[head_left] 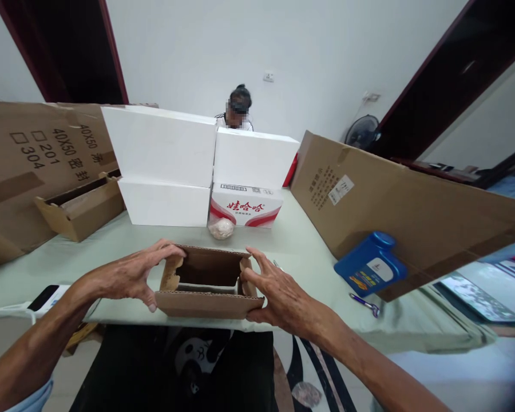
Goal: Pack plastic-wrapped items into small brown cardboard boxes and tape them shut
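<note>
A small open-topped cardboard box [208,304] sits at the near edge of the cloth-covered table, directly in front of me. My left hand [135,272] spans its left end, fingers at the far corner and thumb by the near one. Around the right end my right hand [278,289] is gripping, with fingertips over the rim and the thumb at the front wall. Something pale lies inside the box, too shaded to name. Just beyond the box is a whitish round lump in clear wrapping [222,229].
Stacked white boxes [163,146] and a printed red-and-white carton [246,206] stand behind. Large cardboard panels flank the table [302,252]. A second open carton [83,214] is at left, a phone [47,300] nearer. Right: blue bottle [371,266], pen [364,304]. A person [236,114] sits opposite.
</note>
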A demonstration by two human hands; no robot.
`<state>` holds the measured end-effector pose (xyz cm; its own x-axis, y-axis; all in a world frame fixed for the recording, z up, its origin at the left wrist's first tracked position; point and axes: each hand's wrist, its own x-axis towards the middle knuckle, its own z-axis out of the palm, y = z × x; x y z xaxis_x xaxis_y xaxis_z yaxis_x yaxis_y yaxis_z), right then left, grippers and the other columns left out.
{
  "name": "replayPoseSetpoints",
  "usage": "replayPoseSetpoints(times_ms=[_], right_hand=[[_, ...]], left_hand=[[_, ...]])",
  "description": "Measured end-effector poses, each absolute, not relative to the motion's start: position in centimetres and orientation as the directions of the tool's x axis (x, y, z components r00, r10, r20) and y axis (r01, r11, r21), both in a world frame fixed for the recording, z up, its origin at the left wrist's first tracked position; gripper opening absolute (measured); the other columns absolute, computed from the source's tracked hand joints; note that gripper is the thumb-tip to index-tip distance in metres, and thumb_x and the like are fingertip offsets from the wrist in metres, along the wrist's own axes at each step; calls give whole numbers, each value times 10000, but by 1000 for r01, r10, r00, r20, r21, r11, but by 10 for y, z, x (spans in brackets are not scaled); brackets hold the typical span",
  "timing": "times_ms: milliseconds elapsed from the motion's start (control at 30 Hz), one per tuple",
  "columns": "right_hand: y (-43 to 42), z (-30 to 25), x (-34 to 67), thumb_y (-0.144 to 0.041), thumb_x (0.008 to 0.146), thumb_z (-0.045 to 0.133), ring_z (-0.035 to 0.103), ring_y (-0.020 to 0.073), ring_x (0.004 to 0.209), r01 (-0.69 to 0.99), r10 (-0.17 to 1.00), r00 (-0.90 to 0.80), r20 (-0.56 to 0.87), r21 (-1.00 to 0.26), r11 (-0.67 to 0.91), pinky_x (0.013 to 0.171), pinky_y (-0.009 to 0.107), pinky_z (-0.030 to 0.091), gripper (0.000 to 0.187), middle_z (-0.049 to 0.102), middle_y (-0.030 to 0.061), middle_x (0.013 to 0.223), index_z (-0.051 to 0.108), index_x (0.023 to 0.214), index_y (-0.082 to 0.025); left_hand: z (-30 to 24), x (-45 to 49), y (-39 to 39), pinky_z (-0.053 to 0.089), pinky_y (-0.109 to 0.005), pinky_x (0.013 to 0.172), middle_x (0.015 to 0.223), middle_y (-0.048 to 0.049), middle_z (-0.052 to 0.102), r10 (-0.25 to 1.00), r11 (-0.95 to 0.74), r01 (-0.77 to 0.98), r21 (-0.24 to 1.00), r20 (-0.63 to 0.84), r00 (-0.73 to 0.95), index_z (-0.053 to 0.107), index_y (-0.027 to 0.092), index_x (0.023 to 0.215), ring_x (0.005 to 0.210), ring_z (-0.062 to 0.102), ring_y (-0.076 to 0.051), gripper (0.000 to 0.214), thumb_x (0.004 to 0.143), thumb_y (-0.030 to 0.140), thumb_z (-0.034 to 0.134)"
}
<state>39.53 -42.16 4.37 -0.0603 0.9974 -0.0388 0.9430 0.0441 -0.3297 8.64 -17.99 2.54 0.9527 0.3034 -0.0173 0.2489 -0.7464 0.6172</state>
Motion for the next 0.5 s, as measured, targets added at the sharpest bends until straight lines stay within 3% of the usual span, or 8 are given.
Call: replayPoseSetpoints(times_ms=[100,233,333,400,500], right_hand=[[-426,40,402,-231,760,946,542,343,1473,895,997,-54,59,-439,74,1097,489,562,614,331,152,1716,593,1261,-270],[-430,21,416,-311,798,901,531,310,1436,786,971,44,234,-609,111,1118,425,516,445,453,122,1599,566,1085,-252],[-430,-2,425,-405,781,902,604,247,1155,668,946,177,273,-739,89,946,339,530,473,608,59,1303,505,992,-258],[-428,-16,428,-462,748,913,571,205,976,583,918,277,285,-809,75,828,292,500,524,607,8,1110,479,964,-263],[-426,-33,426,-503,729,901,560,193,904,440,869,412,274,-895,74,752,273,479,546,600,0,1059,473,972,-267]], left_hand=[[19,82,-177,546,-442,1115,1481,-39,578,374,-735,261,626,53,926,508,362,1449,1322,613,-299,800,753,307,899],[9,84,-175,567,-474,1092,1410,-57,626,450,-696,238,677,154,880,550,308,1345,1278,645,-312,694,757,417,902],[-4,90,-174,583,-462,1057,1277,-46,667,495,-649,177,740,234,837,559,278,1231,1170,687,-288,619,736,405,909],[-14,93,-173,602,-432,990,1170,-33,677,540,-607,146,782,270,797,539,265,1159,1075,699,-266,601,710,383,920],[-32,98,-170,606,-367,876,1110,-22,663,613,-541,131,831,284,737,498,263,1132,997,692,-240,626,691,368,930]])
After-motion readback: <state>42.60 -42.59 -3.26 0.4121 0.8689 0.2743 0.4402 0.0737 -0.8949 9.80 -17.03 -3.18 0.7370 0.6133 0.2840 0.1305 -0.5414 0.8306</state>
